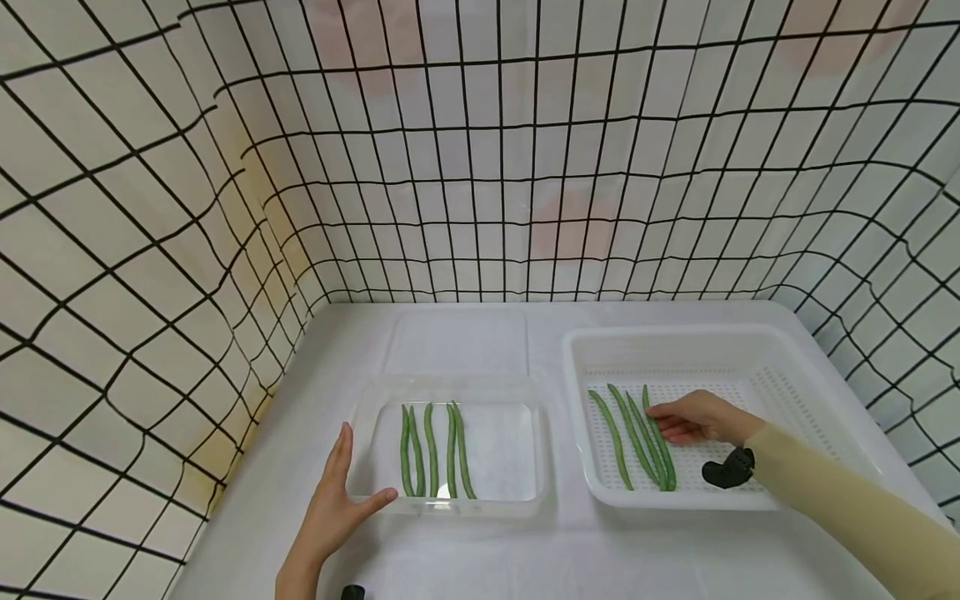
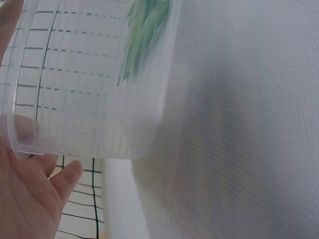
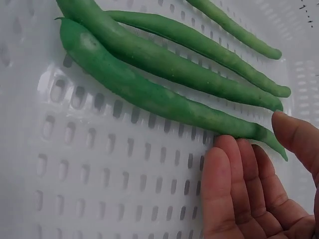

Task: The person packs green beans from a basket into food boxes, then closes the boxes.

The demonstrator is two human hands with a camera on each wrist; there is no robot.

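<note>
In the head view my left hand (image 1: pixel 332 504) is spread at the near left corner of a clear plastic container (image 1: pixel 538 467), its thumb by the front rim. The left wrist view shows the fingers along the container's rim (image 2: pixel 11 119). Several green beans (image 1: pixel 431 450) lie lengthwise inside. My right hand (image 1: pixel 701 418) reaches into a white perforated basket (image 1: pixel 780 333) holding several more green beans. In the right wrist view the rightmost green bean (image 3: pixel 164 107) passes between thumb and fingers; the fingertips (image 3: pixel 228 144) touch its lower side without closing on it.
Behind the container a clear flat lid (image 1: pixel 457 342) lies on the white table (image 1: pixel 465 558). Black wire mesh (image 1: pixel 517 179) rises along the back and both sides. A black wrist device (image 1: pixel 729 469) sits by the right wrist.
</note>
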